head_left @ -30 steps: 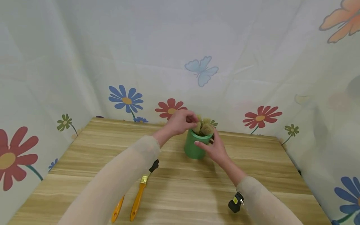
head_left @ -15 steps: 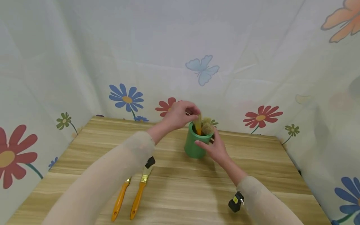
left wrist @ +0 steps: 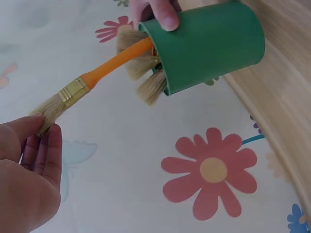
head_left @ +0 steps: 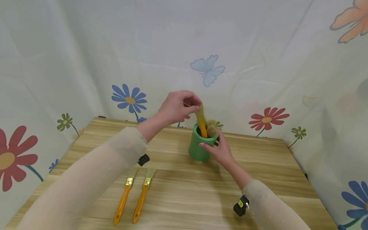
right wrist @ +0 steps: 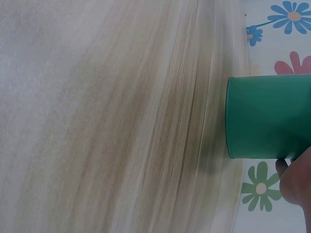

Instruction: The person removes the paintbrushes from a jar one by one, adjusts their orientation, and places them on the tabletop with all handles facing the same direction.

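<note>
Head view: left hand point(head_left: 178, 108) pinches a paintbrush point(head_left: 202, 129); right hand point(head_left: 222, 153) grips a cup point(head_left: 197, 148) near the table's far edge point(head_left: 253, 138).

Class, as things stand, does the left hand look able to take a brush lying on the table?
Probably not: the left hand pinches another brush, whose handle reaches into the green cup. The two table brushes look uncovered, though.

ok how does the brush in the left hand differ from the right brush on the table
The held brush stands tilted, its handle partly inside the cup; the table brush lies flat. The left hand pinches the held brush by its bristles; no hand touches the table brush. Both have orange handles and pale bristles.
</note>
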Tool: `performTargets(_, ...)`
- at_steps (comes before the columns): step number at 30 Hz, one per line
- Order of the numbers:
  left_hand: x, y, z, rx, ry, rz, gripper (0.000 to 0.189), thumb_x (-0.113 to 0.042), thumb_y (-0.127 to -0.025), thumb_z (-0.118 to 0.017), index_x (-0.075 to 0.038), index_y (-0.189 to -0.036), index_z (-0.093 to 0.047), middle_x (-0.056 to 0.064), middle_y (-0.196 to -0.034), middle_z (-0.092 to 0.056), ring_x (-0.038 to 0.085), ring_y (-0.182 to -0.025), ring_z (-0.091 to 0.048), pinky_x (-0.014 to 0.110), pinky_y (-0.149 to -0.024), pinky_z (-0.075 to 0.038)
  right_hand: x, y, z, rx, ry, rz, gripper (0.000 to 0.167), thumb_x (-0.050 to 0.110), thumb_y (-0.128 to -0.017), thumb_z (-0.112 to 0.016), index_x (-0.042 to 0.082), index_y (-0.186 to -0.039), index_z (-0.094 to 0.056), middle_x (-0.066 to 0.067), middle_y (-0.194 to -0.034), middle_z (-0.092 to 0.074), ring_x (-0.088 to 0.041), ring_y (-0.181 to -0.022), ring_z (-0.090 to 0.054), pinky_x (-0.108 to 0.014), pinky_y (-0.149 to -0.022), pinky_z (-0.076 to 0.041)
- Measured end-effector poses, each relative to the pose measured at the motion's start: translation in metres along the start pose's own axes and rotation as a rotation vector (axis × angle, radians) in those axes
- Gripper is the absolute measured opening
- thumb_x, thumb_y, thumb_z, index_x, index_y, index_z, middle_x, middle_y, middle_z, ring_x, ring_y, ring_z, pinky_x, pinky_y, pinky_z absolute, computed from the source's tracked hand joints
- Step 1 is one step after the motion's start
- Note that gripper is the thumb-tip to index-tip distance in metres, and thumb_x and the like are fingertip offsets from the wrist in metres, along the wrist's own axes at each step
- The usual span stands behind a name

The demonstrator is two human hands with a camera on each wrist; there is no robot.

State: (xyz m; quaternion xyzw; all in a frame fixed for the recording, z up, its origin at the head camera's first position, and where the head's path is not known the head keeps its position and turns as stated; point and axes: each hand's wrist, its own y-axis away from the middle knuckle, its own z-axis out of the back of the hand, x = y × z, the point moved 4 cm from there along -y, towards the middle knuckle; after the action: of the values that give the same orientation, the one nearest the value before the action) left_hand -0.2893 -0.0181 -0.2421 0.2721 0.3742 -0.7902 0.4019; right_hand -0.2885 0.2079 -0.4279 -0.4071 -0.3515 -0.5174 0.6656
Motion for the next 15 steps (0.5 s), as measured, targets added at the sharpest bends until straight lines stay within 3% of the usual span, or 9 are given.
performTargets(6,-0.011,0.005,0.023,-0.052,-0.043,-0.007,0.013,-0.013,-0.101,-0.076,-0.012,-0.114,-0.079,0.003,-0.109,-0.078,0.018,-0.1,-0.074,0.033,-0.095,-0.061,0.001,0.001,0.0,0.005,0.008,-0.014,0.1,0.037,-0.092,-0.088,0.02,-0.169,-0.026,-0.009,-0.168,-0.038,-0.032,-0.153,-0.041,-0.055,-0.123,-0.038)
performTargets(15,-0.024,0.011,0.056,-0.075,-0.023,0.001,0.016,-0.012,-0.098,-0.08,-0.01,-0.114,-0.08,0.005,-0.106,-0.078,0.018,-0.095,-0.074,0.035,-0.092,-0.061,0.002,0.004,0.005,-0.007,0.02,-0.018,0.101,0.037,-0.091,-0.088,0.021,-0.169,-0.026,-0.009,-0.168,-0.038,-0.034,-0.154,-0.04,-0.055,-0.122,-0.04)
